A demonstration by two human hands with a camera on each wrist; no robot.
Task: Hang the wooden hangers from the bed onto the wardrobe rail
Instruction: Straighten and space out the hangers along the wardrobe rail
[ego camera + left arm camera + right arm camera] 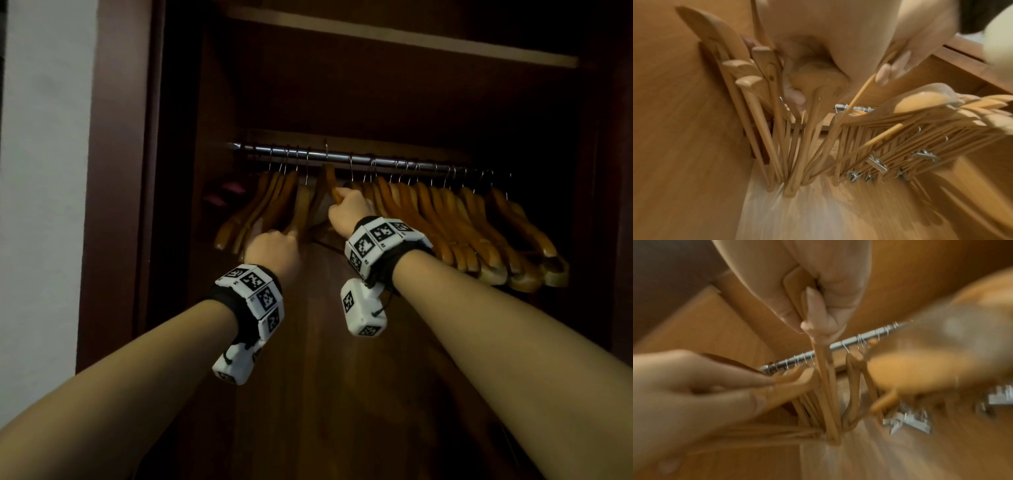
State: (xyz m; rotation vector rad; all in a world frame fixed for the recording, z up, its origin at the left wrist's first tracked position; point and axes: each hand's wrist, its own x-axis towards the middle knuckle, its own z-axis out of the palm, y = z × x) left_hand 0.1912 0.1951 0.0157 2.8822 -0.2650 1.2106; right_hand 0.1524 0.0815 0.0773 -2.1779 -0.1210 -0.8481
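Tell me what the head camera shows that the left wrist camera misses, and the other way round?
Only the head view shows the dark wooden wardrobe frame, its upper shelf, both forearms with the black-and-white patterned wristbands, and the right hand gripping a hanger up at the rail.

Only the left wrist view shows the small silver metal clips on the hangers' lower bars, seen from below.

Both show the shiny metal rail and the crowded row of light brown wooden hangers, with the left hand among the left-hand group.

Both arms are stretched forward and upward. The right hand point(349, 209) is raised higher, fingers point(818, 308) curled in a pinch. The left hand point(272, 251) is held lower, fingers hidden.
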